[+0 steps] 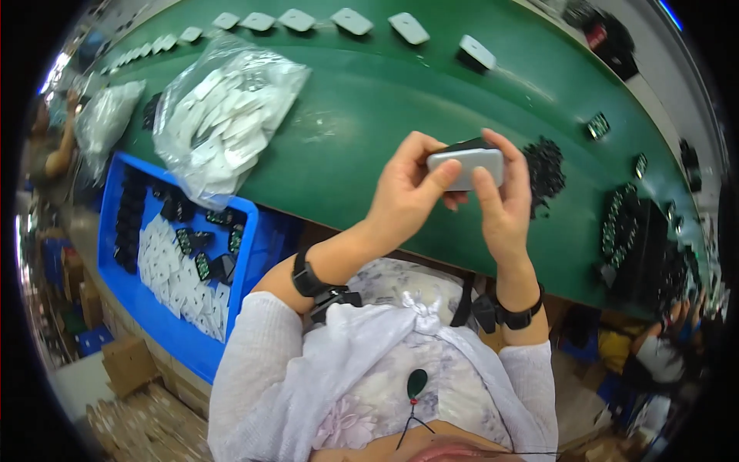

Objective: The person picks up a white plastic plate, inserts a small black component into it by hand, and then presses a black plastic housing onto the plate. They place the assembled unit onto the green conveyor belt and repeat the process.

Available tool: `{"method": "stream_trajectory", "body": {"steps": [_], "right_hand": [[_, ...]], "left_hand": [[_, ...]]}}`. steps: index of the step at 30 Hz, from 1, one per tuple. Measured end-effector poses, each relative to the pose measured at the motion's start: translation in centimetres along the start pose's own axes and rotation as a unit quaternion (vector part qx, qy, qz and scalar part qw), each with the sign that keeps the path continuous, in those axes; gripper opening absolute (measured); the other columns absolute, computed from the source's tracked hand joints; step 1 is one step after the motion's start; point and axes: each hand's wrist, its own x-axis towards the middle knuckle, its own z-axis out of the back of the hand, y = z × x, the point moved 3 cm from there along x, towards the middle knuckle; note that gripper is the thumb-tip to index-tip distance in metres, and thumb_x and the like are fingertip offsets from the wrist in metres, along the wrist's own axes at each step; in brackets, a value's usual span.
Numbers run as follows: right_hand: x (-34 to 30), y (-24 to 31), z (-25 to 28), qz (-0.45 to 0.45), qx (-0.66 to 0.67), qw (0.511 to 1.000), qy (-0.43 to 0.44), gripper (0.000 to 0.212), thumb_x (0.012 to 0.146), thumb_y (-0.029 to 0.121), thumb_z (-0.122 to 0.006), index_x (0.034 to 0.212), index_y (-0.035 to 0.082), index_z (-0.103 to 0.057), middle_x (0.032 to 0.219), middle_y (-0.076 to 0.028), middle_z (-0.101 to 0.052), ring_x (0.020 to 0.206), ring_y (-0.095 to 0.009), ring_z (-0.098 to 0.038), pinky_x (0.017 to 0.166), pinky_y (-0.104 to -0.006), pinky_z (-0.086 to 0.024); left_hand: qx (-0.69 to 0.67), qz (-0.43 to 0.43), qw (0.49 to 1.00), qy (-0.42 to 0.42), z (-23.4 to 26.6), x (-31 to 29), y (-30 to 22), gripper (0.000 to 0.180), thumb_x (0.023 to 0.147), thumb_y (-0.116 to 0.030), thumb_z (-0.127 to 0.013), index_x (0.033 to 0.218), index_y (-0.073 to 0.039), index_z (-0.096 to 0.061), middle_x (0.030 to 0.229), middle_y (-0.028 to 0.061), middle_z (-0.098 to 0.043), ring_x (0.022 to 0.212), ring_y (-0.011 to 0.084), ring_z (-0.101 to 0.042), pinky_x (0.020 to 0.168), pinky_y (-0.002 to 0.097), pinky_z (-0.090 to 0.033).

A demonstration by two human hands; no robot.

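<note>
Between both hands, above the green table (339,165), I hold a small rounded case (469,169) with a light grey face and a black back part. My left hand (416,181) grips its left end, the thumb pressed on the grey face. On the right end my right hand (504,185) has its thumb on the same face and its fingers around the back. A pile of small black parts (545,169) lies on the table just right of my right hand. Fingers behind the case are partly hidden.
A clear bag of white covers (223,123) lies at left. Below it, a blue bin (250,254) holds white pieces, black parts and circuit boards. White cases (352,21) line the far edge. Circuit boards (616,223) stand at right near a black box (639,250). Other people sit at both sides.
</note>
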Motion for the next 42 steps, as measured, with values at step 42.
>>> {"method": "stream_trajectory", "body": {"steps": [42], "right_hand": [[28.5,-8.4,19.0,-0.240,-0.425,0.863,0.134,0.027,0.086,0.027,-0.066,0.107,0.009,-0.067,0.094,-0.001,-0.065,0.085,-0.013,-0.057,0.078,-0.0276,-0.045]], "left_hand": [[0.660,-0.106,0.598,-0.443,24.6,1.3,-16.1,0.038,0.100,-0.029,-0.041,0.107,0.005,-0.057,0.085,0.0142,-0.066,0.067,0.0170,-0.056,0.066,0.0263,-0.045]]}}
